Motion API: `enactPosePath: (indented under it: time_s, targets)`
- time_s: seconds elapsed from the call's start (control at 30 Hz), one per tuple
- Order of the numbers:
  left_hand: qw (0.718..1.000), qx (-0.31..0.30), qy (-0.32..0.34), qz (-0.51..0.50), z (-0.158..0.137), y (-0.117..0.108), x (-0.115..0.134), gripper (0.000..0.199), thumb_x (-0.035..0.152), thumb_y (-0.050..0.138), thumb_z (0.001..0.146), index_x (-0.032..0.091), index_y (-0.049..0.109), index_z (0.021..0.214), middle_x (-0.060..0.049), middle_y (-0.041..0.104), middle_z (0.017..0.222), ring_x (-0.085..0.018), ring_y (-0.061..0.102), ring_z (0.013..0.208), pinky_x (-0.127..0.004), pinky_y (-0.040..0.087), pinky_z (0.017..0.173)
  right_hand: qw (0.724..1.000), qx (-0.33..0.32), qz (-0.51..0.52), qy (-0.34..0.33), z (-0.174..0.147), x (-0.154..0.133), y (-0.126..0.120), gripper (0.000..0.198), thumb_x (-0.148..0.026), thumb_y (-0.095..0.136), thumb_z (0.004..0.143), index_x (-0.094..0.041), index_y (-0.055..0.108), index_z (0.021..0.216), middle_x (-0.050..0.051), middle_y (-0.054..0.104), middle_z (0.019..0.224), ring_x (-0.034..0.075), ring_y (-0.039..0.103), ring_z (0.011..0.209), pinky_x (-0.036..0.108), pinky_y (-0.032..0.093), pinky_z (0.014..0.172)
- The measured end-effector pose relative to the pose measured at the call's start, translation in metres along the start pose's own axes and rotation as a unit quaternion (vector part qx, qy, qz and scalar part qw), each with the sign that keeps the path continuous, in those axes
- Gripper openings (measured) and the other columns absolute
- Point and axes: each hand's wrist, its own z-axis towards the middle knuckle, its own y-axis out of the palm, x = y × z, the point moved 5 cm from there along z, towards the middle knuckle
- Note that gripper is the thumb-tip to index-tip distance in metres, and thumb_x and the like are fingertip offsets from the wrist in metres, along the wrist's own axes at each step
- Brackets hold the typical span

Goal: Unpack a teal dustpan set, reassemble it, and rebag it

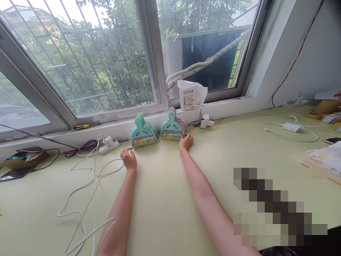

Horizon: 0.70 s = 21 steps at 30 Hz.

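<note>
Two groups of small dustpan-and-brush sets in clear wrapping lean upright against the window sill. The left group of dustpan sets is teal in front with yellow-green behind. In the right group, a teal dustpan set stands before pink ones. My left hand is just below the left group's lower left corner, fingers loosely bent and apart, holding nothing. At the lower right corner of the right group, my right hand has its thumb at the front and its fingers curled round the edge.
A white paper-and-plastic package sits on the sill. White plugs and a power strip lie along the wall. Loose white cables cross the left side of the table; a cardboard box is far left. A phone lies far right.
</note>
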Motion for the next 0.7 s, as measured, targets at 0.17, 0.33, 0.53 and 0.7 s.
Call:
enactPosePath:
  time_s: [0.17, 0.33, 0.53, 0.7]
  targets:
    - [0.986, -0.120, 0.111, 0.012, -0.028, 0.000, 0.031, 0.021, 0.015, 0.041, 0.086, 0.020, 0.062, 0.088, -0.012, 0.058, 0.105, -0.029, 0.049, 0.109, -0.042, 0.043, 0.090, 0.996, -0.075, 0.034, -0.020, -0.006, 0.009, -0.012, 0.019, -0.026, 0.047, 0.088, -0.019, 0.050, 0.105, 0.012, 0.066, 0.103, 0.024, 0.062, 0.093, 0.033, 0.042, 0.077]
    - [0.969, -0.204, 0.139, -0.022, -0.065, -0.001, 0.059, 0.018, 0.017, 0.044, 0.085, 0.021, 0.061, 0.092, -0.011, 0.058, 0.106, -0.028, 0.050, 0.110, -0.042, 0.045, 0.090, 0.995, -0.090, 0.026, -0.018, -0.021, 0.018, -0.039, 0.021, -0.024, 0.043, 0.088, -0.021, 0.048, 0.108, 0.011, 0.068, 0.101, 0.023, 0.063, 0.089, 0.033, 0.042, 0.077]
    - [0.959, -0.099, -0.144, -0.225, -0.096, -0.007, 0.065, 0.035, 0.031, 0.048, 0.088, 0.018, 0.047, 0.121, -0.014, 0.051, 0.128, -0.021, 0.055, 0.111, -0.034, 0.048, 0.089, 0.978, -0.195, 0.033, -0.067, -0.061, 0.017, -0.063, 0.020, -0.022, 0.048, 0.083, -0.024, 0.053, 0.103, 0.007, 0.070, 0.094, 0.021, 0.064, 0.082, 0.032, 0.044, 0.076]
    - [0.839, -0.304, -0.283, -0.351, -0.117, 0.002, 0.069, 0.044, 0.046, 0.057, 0.082, 0.017, 0.056, 0.115, -0.011, 0.066, 0.104, -0.022, 0.067, 0.087, -0.033, 0.054, 0.072, 0.950, -0.286, 0.098, -0.073, -0.101, 0.022, -0.090, 0.021, -0.024, 0.052, 0.081, -0.026, 0.053, 0.102, 0.002, 0.071, 0.086, 0.018, 0.064, 0.075, 0.029, 0.045, 0.070]
